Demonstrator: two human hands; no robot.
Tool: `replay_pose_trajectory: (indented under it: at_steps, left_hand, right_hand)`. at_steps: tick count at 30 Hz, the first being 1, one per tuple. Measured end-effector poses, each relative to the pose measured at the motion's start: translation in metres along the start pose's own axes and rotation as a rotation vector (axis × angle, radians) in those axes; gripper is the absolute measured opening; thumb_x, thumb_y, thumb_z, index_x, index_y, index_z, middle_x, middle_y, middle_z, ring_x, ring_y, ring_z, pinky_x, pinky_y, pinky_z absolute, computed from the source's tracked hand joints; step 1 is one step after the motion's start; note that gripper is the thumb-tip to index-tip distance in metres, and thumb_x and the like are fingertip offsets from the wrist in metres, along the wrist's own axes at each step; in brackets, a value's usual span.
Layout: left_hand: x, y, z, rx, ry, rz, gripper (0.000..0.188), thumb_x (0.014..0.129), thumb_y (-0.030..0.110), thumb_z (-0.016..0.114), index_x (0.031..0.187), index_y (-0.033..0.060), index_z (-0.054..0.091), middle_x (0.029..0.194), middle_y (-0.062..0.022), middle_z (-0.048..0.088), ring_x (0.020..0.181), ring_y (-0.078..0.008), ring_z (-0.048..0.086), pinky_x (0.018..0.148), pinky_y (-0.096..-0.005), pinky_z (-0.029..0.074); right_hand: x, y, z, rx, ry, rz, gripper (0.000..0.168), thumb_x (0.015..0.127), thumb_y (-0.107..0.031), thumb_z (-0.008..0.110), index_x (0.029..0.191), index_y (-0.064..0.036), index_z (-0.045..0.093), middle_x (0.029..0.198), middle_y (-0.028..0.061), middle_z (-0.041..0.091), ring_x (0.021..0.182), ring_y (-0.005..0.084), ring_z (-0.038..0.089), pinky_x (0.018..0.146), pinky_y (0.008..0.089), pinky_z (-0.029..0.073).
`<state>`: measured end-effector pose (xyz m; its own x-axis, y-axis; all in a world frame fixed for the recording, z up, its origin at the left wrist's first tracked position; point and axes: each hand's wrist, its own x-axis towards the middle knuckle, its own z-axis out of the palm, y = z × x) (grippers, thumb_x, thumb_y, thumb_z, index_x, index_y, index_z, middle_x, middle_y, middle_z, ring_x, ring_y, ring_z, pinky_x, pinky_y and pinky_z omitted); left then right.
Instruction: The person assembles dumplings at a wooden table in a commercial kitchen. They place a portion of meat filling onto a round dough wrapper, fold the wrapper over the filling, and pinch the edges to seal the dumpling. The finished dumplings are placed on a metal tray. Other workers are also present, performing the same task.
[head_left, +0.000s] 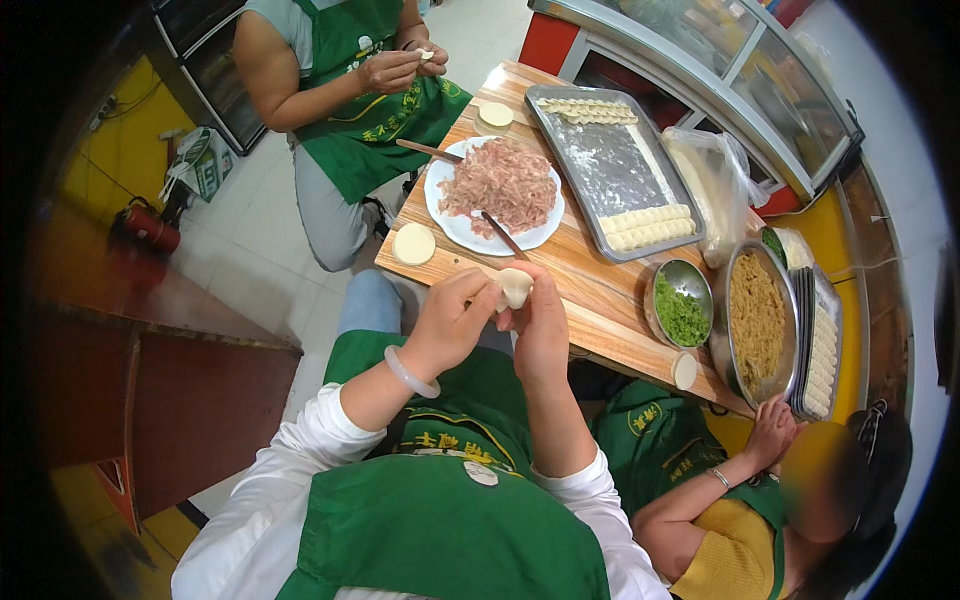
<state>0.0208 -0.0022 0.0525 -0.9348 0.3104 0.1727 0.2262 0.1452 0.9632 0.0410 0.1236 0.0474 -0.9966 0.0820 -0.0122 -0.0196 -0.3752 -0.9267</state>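
Note:
Between my two hands is a partly folded dumpling (514, 288) of pale dough, held over the table's near edge. My left hand (455, 315), with a pale bangle at the wrist, pinches its left side. The fingers of my right hand (541, 319) close on its right side. Just beyond them stands a white scalloped plate (439, 223) of raw minced meat (502, 180), with one wooden-handled utensil (504, 234) leaning towards me and another (429, 150) pointing left. A stack of round dough wrappers (414, 244) lies to the left of the plate.
A metal tray (600, 169) holds rows of dumplings. To the right are bowls of chopped greens (681, 309) and brownish filling (757, 322), more wrappers (684, 370) and stacked trays (817, 360). Co-workers sit at far left, holding dough (426, 55), and at right, hands near the large bowl.

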Motion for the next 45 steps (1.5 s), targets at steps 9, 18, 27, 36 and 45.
replay_pose_trajectory:
  at_steps: [9,18,27,36,45]
  left_hand:
    - [0.003,-0.018,0.002,-0.208,0.021,0.073,0.029,0.094,0.024,0.045,0.082,0.0001,0.056,0.072,-0.0028,0.055,0.069,-0.0090,0.050,0.063,-0.0231,0.040]
    - [-0.002,-0.021,0.015,-0.526,0.100,0.062,0.028,0.093,0.030,0.049,0.078,0.0060,0.047,0.071,-0.0028,0.052,0.065,-0.0098,0.049,0.060,-0.0233,0.040]
    - [0.006,-0.019,-0.008,-0.583,-0.131,0.101,0.024,0.092,0.023,0.051,0.076,0.0058,0.048,0.067,-0.0016,0.051,0.058,-0.0080,0.048,0.053,-0.0208,0.040]
    - [0.015,-0.010,-0.022,-0.262,-0.205,-0.073,0.022,0.089,0.020,0.055,0.074,0.0051,0.051,0.066,0.0010,0.049,0.058,-0.0054,0.047,0.050,-0.0208,0.037]
    - [0.011,-0.036,-0.017,-0.838,-0.438,-0.353,0.039,0.084,0.009,0.060,0.120,-0.0015,0.049,0.114,-0.0081,0.056,0.103,-0.0156,0.054,0.087,-0.0275,0.043]
  right_hand:
    - [0.005,0.010,-0.018,-0.011,0.170,-0.230,0.007,0.081,-0.001,0.062,0.086,0.004,0.063,0.084,0.0037,0.059,0.075,0.0104,0.055,0.070,0.0220,0.044]
    - [0.003,0.019,-0.010,0.067,0.220,-0.272,0.007,0.081,0.001,0.061,0.087,0.004,0.061,0.083,0.0074,0.062,0.074,0.0118,0.058,0.070,0.0239,0.047]
    - [-0.005,-0.001,-0.008,-0.006,0.127,-0.114,0.012,0.081,-0.003,0.063,0.090,0.004,0.063,0.085,0.0072,0.063,0.073,0.0106,0.059,0.065,0.0213,0.046]
    - [0.002,-0.001,-0.011,-0.194,0.103,-0.082,0.005,0.077,-0.002,0.066,0.079,0.003,0.065,0.079,0.0041,0.059,0.073,0.0097,0.054,0.066,0.0218,0.043]
    - [0.005,0.002,-0.018,-0.185,0.072,-0.008,0.008,0.077,-0.004,0.066,0.080,0.003,0.063,0.078,0.0043,0.059,0.070,0.0102,0.055,0.062,0.0215,0.044]
